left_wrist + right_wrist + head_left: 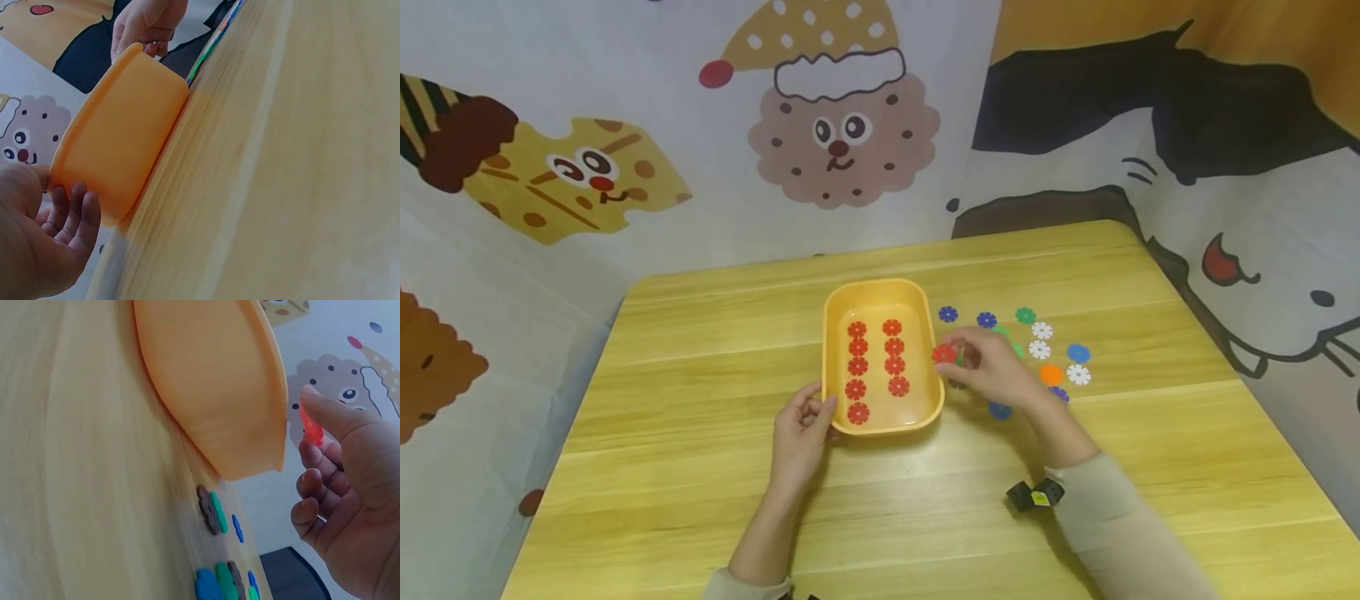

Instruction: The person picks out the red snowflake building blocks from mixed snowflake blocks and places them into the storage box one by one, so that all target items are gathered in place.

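Observation:
A yellow-orange plastic tray (pixel 880 423) stands on the wooden table, with red notched discs (pixel 857 366) lying in two columns on its floor. The left column is one disc longer than the right. At the tray's near left corner my left hand (pixel 800 433) grips the rim, thumb on top and fingers against the outer wall (pixel 119 137). Between thumb and fingers my right hand (pixel 997 367) pinches one more red notched disc (pixel 311 427), held just beside the tray's right rim and above table height.
Right of the tray lie loose notched discs: blue (pixel 1078 353), white (pixel 1078 374), orange (pixel 1051 375), green (pixel 1026 315) and, in the right wrist view, brown (pixel 207 510). My right hand covers some of them. A cartoon-printed cloth (pixel 700 208) hangs behind the table (pixel 700 375).

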`<state>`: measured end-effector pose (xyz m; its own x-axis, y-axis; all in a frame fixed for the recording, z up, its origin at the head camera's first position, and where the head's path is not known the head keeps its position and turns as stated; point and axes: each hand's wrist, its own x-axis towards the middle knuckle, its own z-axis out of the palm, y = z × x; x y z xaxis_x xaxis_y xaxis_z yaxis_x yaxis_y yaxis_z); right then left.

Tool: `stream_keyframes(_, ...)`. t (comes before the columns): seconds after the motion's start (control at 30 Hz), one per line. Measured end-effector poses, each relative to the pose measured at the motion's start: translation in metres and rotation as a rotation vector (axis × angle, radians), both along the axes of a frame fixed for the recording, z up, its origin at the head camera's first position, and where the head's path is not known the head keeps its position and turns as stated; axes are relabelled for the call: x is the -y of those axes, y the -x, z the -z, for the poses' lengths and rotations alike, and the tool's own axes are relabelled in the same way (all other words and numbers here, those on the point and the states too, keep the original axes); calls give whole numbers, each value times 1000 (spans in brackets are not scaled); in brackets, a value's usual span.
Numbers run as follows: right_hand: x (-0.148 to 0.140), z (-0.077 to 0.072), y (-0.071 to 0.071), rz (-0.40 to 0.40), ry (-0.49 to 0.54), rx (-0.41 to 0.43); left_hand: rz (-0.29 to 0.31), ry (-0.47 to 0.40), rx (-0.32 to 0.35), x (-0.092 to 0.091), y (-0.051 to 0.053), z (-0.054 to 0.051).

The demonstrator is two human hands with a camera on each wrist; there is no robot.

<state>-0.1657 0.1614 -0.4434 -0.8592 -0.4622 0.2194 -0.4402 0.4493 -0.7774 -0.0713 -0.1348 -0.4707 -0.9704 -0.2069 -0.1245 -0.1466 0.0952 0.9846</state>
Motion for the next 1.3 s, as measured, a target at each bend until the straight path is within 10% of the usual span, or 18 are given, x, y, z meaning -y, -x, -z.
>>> stream_keyframes(0.63, 29, -3, -10, -39, -49, 28, 0, 3, 9, 0, 0, 2)
stream_keyframes(1.3, 55, -12, -18, -147, -379, -191, 1, -4, 7, 0, 0, 3)
